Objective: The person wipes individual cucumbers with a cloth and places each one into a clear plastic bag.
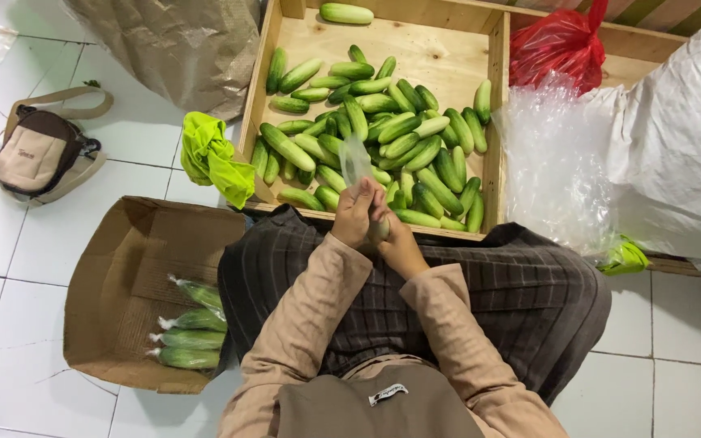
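Note:
My left hand (356,212) and my right hand (400,245) meet over my lap at the near edge of a wooden crate (255,105). Together they grip a green cucumber (380,230) partly inside a thin clear plastic bag (354,160) whose open end sticks up above my fingers. The crate holds a loose pile of cucumbers (383,138). To my left, a cardboard box (115,276) holds several bagged cucumbers (188,337).
A stack of clear plastic bags (557,162) lies right of the crate, beside a large white sack (683,138) and a red plastic bag (557,49). A lime-green cloth (212,158), a small beige shoulder bag (38,150) and brown paper (172,45) lie on the white tiled floor.

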